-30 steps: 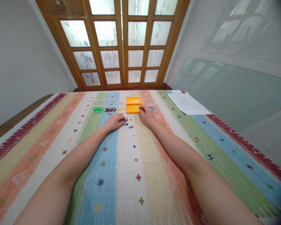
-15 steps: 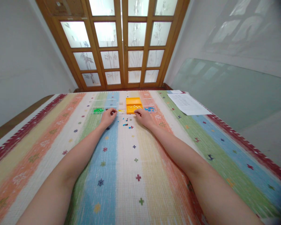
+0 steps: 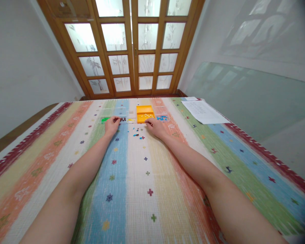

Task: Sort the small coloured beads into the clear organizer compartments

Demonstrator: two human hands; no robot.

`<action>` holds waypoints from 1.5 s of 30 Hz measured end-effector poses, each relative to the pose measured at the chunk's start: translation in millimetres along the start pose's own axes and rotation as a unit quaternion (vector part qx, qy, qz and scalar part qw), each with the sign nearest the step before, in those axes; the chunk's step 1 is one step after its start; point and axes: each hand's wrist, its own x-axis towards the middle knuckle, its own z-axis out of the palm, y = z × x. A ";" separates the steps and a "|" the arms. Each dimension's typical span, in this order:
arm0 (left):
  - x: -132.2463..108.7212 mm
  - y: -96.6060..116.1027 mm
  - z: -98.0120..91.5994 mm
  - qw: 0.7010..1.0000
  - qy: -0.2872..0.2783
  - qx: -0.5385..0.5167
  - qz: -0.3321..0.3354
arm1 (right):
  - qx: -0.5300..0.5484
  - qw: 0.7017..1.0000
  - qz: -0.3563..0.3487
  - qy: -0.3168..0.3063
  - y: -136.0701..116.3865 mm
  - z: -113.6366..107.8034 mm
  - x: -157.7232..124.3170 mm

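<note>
My left hand (image 3: 111, 125) rests far out on the striped cloth (image 3: 132, 189). Its fingers are curled at the clear compartments holding green pieces (image 3: 104, 119) and dark pieces (image 3: 123, 119). What it pinches is too small to make out. My right hand (image 3: 155, 127) lies with its fingers bunched just in front of the orange tray (image 3: 145, 113), which holds pale pieces. Between the hands, a few loose blue and dark pieces (image 3: 137, 132) lie on the cloth. A clear compartment of blue pieces (image 3: 163, 118) sits right of the orange tray.
A sheet of printed paper (image 3: 203, 112) lies at the far right of the table. Wooden doors with frosted glass (image 3: 132, 51) stand behind the table. A glass panel (image 3: 246, 95) leans against the right wall.
My left hand went from the loose pieces forward and left to the clear compartments. My right hand drew back from the orange tray's right side to its front edge.
</note>
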 end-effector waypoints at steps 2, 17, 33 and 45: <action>0.2 -0.1 0.3 1.000 -0.003 0.000 -0.008 | -0.004 1.000 0.001 -0.002 -0.3 -0.3 0.0; -8.0 11.8 2.3 0.994 -0.041 0.041 0.088 | -0.015 0.999 -0.012 -0.037 -4.5 -2.3 -0.3; -27.5 38.3 6.8 0.941 -0.199 0.119 0.246 | -0.080 0.977 -0.141 -0.140 -24.0 10.2 -8.2; -40.3 54.1 8.9 0.901 -0.266 0.118 0.322 | -0.036 0.988 -0.085 -0.127 -22.9 1.9 -5.2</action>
